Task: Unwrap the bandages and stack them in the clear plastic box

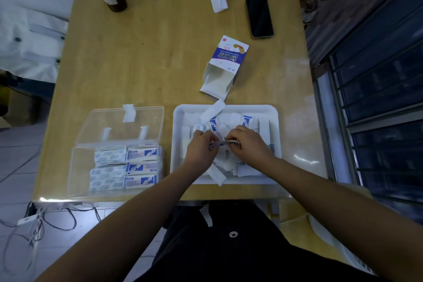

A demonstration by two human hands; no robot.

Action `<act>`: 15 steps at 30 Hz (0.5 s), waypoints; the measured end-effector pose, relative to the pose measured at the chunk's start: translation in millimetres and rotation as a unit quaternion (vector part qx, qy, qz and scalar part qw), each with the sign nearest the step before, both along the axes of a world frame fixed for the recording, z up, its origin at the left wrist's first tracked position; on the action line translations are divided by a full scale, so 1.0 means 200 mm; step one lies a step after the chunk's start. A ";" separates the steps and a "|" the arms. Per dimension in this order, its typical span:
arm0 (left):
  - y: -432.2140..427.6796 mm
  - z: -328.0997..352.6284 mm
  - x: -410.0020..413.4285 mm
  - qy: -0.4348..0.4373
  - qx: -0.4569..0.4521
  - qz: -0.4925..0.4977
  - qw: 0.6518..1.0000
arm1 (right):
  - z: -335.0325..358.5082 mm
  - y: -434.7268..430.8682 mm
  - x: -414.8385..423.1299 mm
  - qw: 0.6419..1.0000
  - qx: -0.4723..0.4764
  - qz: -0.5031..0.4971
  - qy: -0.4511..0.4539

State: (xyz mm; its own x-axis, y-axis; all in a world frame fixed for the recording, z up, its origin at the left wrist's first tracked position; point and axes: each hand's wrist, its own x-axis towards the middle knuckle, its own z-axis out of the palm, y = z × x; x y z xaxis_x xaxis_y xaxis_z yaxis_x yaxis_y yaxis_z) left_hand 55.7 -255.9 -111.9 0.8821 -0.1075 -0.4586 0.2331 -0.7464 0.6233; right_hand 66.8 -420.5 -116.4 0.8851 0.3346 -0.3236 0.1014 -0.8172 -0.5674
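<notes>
Left hand (201,144) and right hand (246,142) pinch opposite ends of bandage (223,143) over tray (273,144). Judgement: peel wrapper evenly, keep strip flat, then stack in box (80,167) on existing rows.

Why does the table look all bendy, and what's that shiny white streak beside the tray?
Head view: the wide-angle lens bows the edges of the tan wooden table and the dark barred window; head view: the streak is glare on the table's glossy top, right of the white plastic tray.
</notes>
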 end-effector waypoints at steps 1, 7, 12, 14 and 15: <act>0.01 0.02 0.01 -0.009 -0.003 -0.002 1.000 | 0.02 0.00 0.01 1.000 0.017 -0.010 0.001; 0.18 0.18 0.03 -0.064 -0.002 -0.023 0.998 | 0.15 0.11 0.06 0.991 0.123 -0.034 0.026; 0.47 0.34 0.00 -0.077 -0.009 0.013 0.997 | 0.27 0.33 0.07 0.983 0.181 -0.010 0.044; 0.54 0.36 -0.01 -0.061 -0.035 0.065 0.995 | 0.28 0.41 0.07 0.977 0.207 -0.016 0.054; 0.59 0.36 -0.03 -0.045 -0.058 0.105 0.992 | 0.28 0.46 0.06 0.976 0.211 -0.020 0.057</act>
State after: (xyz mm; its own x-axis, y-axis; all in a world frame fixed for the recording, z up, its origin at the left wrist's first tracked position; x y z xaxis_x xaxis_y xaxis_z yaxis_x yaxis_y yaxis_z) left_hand 50.2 -138.6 -39.0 0.9278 0.0346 -0.3713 0.3141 -0.6093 0.7281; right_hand 79.7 -328.1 -61.3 0.8661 0.4256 -0.2622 -0.0098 -0.5101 -0.8601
